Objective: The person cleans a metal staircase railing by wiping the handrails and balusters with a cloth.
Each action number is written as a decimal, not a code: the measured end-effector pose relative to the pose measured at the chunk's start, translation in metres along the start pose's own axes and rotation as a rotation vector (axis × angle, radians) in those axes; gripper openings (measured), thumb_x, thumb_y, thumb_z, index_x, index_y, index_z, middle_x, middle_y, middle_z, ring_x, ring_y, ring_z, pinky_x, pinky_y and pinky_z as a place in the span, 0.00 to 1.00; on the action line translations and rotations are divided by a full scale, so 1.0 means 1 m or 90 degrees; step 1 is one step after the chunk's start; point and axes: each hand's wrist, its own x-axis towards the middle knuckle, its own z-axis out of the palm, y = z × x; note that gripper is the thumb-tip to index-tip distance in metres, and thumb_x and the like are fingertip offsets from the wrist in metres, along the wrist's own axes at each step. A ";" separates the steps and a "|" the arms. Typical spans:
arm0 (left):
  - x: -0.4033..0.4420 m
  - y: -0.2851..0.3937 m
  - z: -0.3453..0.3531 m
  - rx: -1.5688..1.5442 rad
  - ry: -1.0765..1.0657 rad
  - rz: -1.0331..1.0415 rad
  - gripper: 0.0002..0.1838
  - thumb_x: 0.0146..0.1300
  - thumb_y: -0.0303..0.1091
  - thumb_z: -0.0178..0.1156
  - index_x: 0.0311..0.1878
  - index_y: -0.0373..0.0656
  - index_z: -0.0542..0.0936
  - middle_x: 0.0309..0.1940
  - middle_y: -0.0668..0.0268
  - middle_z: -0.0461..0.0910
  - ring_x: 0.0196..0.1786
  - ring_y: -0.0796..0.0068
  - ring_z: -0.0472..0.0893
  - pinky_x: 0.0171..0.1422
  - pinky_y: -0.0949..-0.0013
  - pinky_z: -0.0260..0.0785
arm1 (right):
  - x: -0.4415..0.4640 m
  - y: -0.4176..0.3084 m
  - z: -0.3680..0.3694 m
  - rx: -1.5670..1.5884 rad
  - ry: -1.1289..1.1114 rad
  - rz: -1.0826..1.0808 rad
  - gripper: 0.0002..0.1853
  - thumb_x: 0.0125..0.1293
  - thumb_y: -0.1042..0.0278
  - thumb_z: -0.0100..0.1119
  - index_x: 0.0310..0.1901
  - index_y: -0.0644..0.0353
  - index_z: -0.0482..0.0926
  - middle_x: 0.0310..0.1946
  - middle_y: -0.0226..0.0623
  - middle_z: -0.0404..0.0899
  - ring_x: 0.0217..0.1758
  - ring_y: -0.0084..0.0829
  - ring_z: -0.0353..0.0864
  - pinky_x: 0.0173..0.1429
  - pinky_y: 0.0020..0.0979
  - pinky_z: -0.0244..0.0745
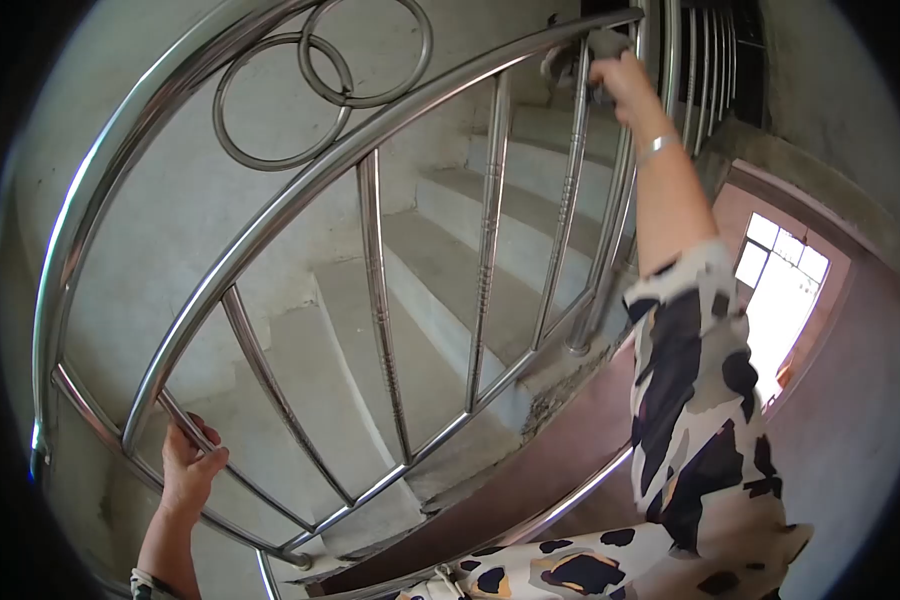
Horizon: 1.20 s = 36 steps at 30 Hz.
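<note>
My left hand (188,468) is closed around a slim metal baluster (255,484) near the lower left end of the stair railing. Far up at the right, my right hand (622,82) grips a grey cloth (608,44). That cloth is pressed against the railing near its upper end, beside a ringed baluster (569,190) and just under the curved rail (410,100). My right arm is stretched out, with a silvery band (657,146) at the wrist. Part of the cloth is hidden behind the metal and my fingers.
Concrete steps (435,255) climb behind the balusters beside a grey wall (170,250). Two linked metal rings (348,98) sit between the upper handrail (120,135) and the curved rail. To the right, beyond the rough stair edge (550,400), a bright window (778,290) shows lower down.
</note>
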 end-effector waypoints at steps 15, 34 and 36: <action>-0.002 0.005 -0.002 -0.022 -0.023 -0.023 0.23 0.44 0.20 0.58 0.46 0.41 0.64 0.37 0.65 0.69 0.39 0.77 0.70 0.39 0.73 0.67 | -0.119 0.000 0.026 -0.554 0.084 -0.435 0.26 0.46 0.75 0.55 0.51 0.50 0.77 0.41 0.42 0.70 0.47 0.45 0.68 0.51 0.45 0.66; -0.001 0.003 -0.002 0.022 -0.024 0.002 0.22 0.46 0.22 0.57 0.47 0.43 0.65 0.37 0.68 0.69 0.38 0.80 0.69 0.39 0.75 0.65 | -0.356 0.113 -0.011 -0.520 -0.495 0.053 0.24 0.47 0.77 0.51 0.50 0.54 0.78 0.41 0.56 0.76 0.41 0.48 0.77 0.44 0.40 0.73; 0.000 0.000 -0.004 0.001 -0.030 0.005 0.23 0.46 0.21 0.57 0.47 0.42 0.65 0.38 0.67 0.69 0.40 0.79 0.68 0.39 0.74 0.66 | -0.318 0.116 -0.004 -0.178 -0.495 0.247 0.24 0.46 0.80 0.51 0.49 0.57 0.77 0.40 0.52 0.78 0.40 0.40 0.78 0.43 0.36 0.73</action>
